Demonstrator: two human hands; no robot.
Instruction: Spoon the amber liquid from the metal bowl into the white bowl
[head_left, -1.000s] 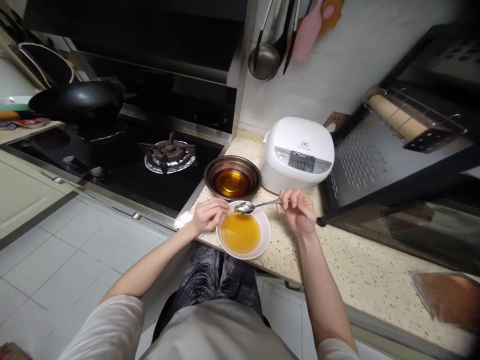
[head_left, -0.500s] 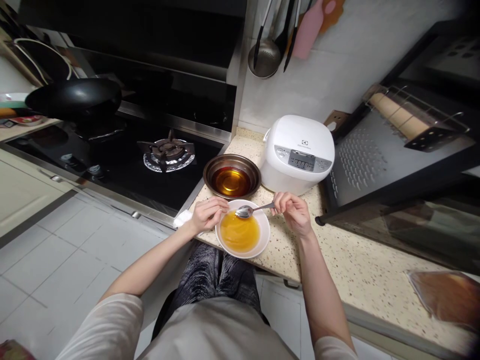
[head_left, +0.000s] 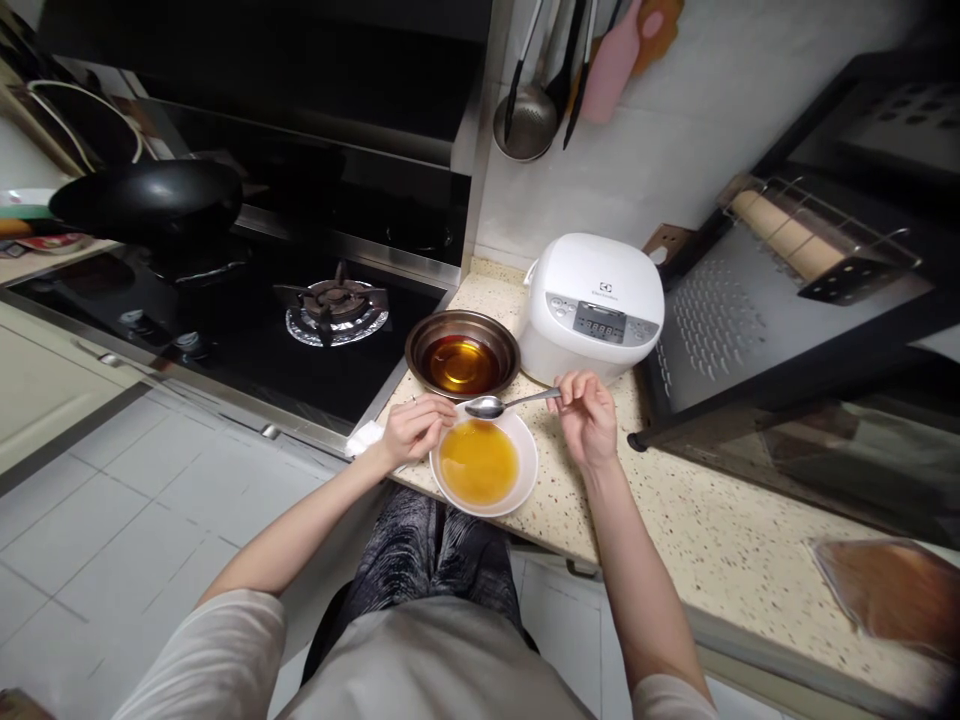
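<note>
- Speckled tabletop (head_left: 712, 530) beside a gas stove (head_left: 262, 370); pale tiled floor (head_left: 112, 560) below.
- White bowl (head_left: 528, 472) of yellow liquid (head_left: 480, 465) by the near edge; left hand (head_left: 416, 430) at its rim, fingers curled, grip unclear.
- Right hand (head_left: 585, 408): fingers pinching a spoon (head_left: 487, 407) above it.
- Metal basin (head_left: 418, 348), rice cooker (head_left: 592, 275) crowding behind.

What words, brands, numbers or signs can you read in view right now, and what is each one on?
"Electrolux", small, with a square emblem above: white cooker.
"8888", apparently, though soft: its display.
Too small to read: markings by its buttons.
Too blurred to read: any markings by the stove knobs.
None seen on the spoon, white bowl or metal bowl.
</note>
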